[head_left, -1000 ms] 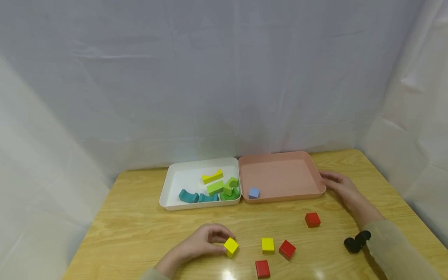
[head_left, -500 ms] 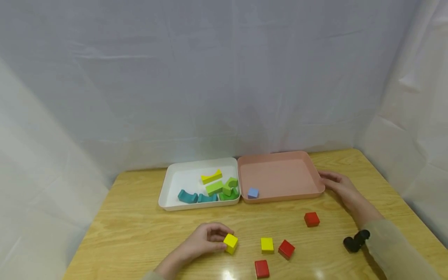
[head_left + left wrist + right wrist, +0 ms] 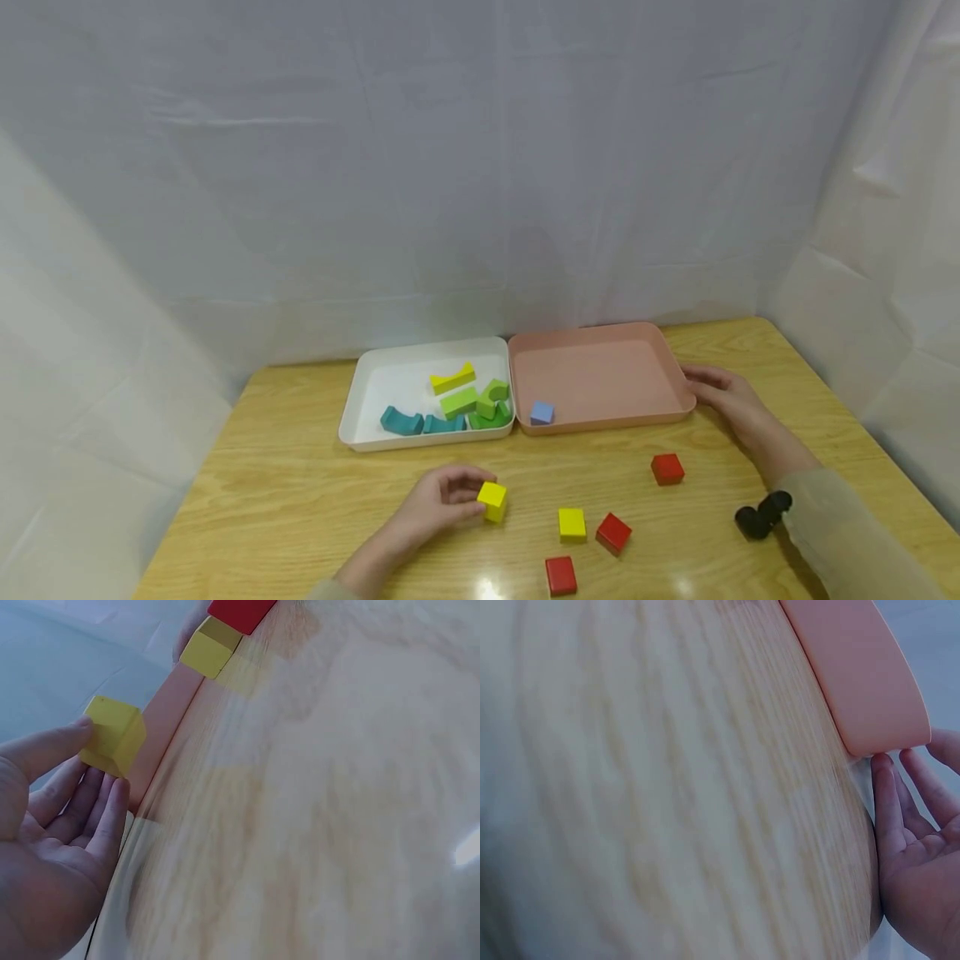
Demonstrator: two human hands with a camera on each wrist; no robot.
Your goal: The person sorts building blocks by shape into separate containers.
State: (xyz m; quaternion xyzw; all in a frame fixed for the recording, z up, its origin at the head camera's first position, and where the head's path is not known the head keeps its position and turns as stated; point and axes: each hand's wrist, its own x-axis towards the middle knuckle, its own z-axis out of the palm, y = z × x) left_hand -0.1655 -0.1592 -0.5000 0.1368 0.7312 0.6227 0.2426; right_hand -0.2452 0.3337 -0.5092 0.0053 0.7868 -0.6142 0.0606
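Between thumb and fingertips my left hand [image 3: 442,504] pinches a yellow cube [image 3: 492,502], held up above the wooden table in the left wrist view. Just right of it, a second yellow cube [image 3: 572,526] rests on the table beside a red cube [image 3: 613,534]. Another red cube [image 3: 561,576] lies nearer the front. My right hand [image 3: 738,412] touches the right end of the pink tray [image 3: 600,367], its fingers [image 3: 889,799] fairly straight against the tray's outer wall. One light blue cube [image 3: 542,412] sits in that tray's front left corner.
A white tray [image 3: 390,375] adjoins the pink one on the left, holding yellow, green and teal curved blocks [image 3: 402,422]. A third red cube [image 3: 667,469] lies in front of the pink tray. A black object [image 3: 763,515] is at the right sleeve. White sheeting [image 3: 420,167] surrounds the table.
My left hand has moved up and slightly away from the front with the yellow cube in its pinch. My right hand stays at the pink tray's end.
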